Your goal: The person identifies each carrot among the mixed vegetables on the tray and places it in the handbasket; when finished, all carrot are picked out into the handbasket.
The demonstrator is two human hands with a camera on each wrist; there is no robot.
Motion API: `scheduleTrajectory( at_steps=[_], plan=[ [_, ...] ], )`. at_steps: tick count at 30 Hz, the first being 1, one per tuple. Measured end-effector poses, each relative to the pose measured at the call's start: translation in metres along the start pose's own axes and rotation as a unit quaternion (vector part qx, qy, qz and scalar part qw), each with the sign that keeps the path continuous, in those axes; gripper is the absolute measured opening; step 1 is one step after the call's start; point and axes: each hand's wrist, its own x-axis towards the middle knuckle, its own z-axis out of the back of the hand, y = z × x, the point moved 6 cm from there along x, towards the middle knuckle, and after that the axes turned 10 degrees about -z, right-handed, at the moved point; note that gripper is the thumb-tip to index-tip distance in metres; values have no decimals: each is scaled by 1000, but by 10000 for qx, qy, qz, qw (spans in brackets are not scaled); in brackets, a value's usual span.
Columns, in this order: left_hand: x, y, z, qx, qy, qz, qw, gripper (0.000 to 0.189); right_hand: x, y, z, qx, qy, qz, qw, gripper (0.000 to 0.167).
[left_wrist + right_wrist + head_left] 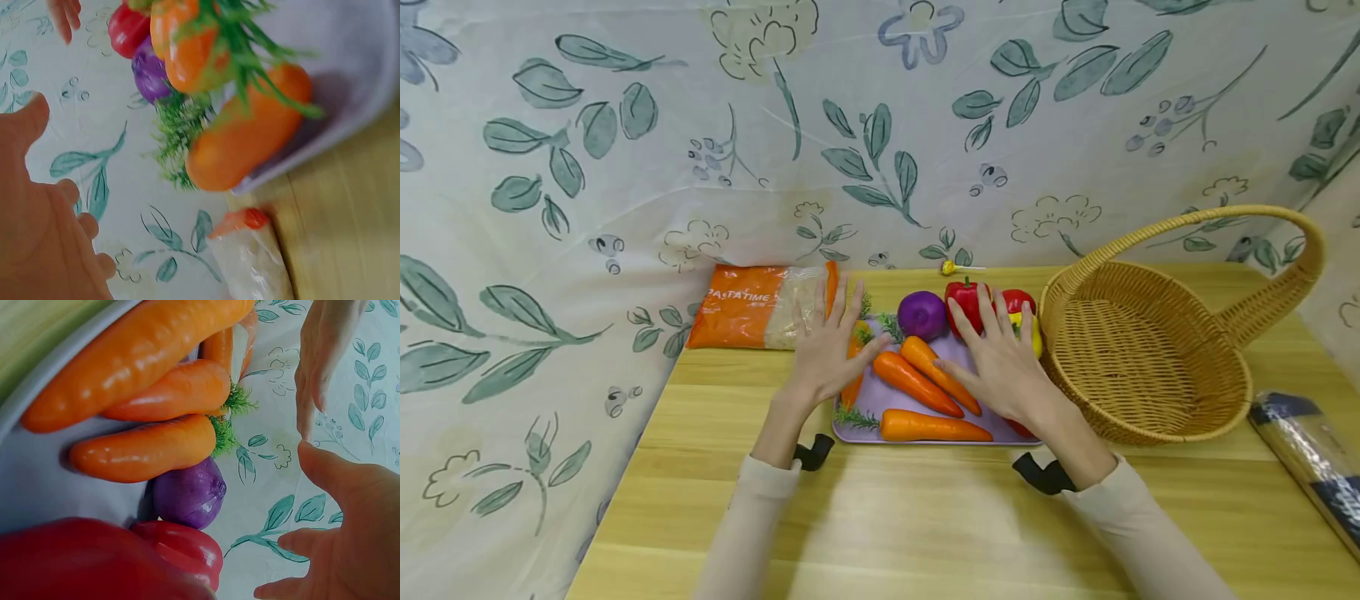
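The step looks like a poise before handling: the left hand [827, 350] and right hand [1003, 371] hover above carrots [917, 383] lying on the tray [872, 396], each grip splayed wide and empty. Taking one probably calls for lowering and curling a hand. The wrist views reveal hand-to-carrot gaps; only the head view shows the basket [1127, 358].

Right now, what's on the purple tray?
Carrots, a purple onion and peppers show. The left hand and right hand hide parts of the tray from the head camera.
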Motion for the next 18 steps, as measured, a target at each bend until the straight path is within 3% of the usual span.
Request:
scheduleTrajectory(
  at_steps=[8, 18],
  plan=[
    [-23, 30, 4, -229, 106, 16, 9997, 94, -9, 7, -4, 100, 93, 191, 9997, 87],
    [-48, 47, -4, -392, 293, -75, 9988, 101, -17, 13, -7, 151, 218, 290, 9992, 85]
  ],
)
